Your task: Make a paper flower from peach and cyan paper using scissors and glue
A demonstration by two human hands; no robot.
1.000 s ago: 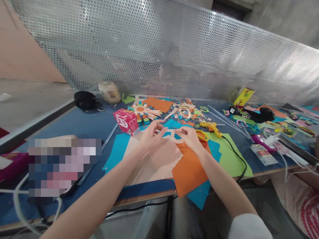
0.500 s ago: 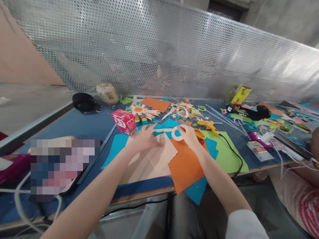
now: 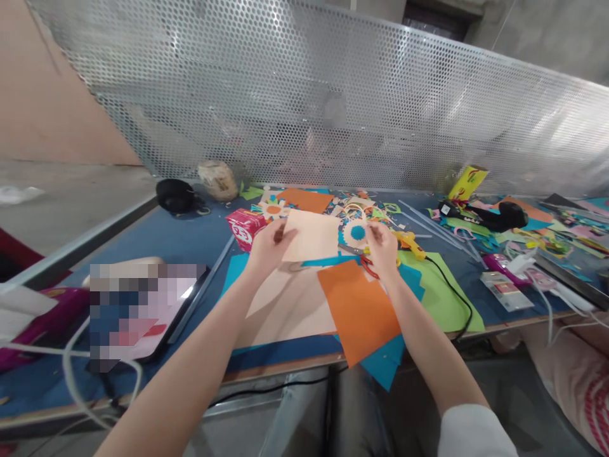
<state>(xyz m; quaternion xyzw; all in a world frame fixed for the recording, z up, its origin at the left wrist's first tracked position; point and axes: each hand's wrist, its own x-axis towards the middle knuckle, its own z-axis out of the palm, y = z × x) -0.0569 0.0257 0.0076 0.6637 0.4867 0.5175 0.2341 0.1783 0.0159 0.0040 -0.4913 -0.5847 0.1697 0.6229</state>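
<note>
My left hand (image 3: 268, 246) pinches the left edge of a peach paper sheet (image 3: 314, 235) and holds it lifted over the table. My right hand (image 3: 380, 246) is closed on a small peach scalloped ring with a blue centre (image 3: 356, 232), held just right of the sheet. Under my hands lie a larger peach sheet (image 3: 290, 304), an orange sheet (image 3: 359, 311) and blue paper (image 3: 385, 365). Orange-handled scissors (image 3: 368, 265) lie beneath my right hand.
A red box (image 3: 245, 227) and a paper flower (image 3: 275, 209) lie beyond my left hand. A yellow glue gun (image 3: 408, 241) with a black cord sits right, on green paper (image 3: 442, 298). Paper scraps (image 3: 361, 206) litter the back. A perforated metal screen (image 3: 304, 95) bounds the table. Another person's sleeve (image 3: 580, 387) shows at right.
My left hand has picked the peach sheet up off the table and raised it forward. My right hand moved forward with the scalloped ring, which now shows a blue centre.
</note>
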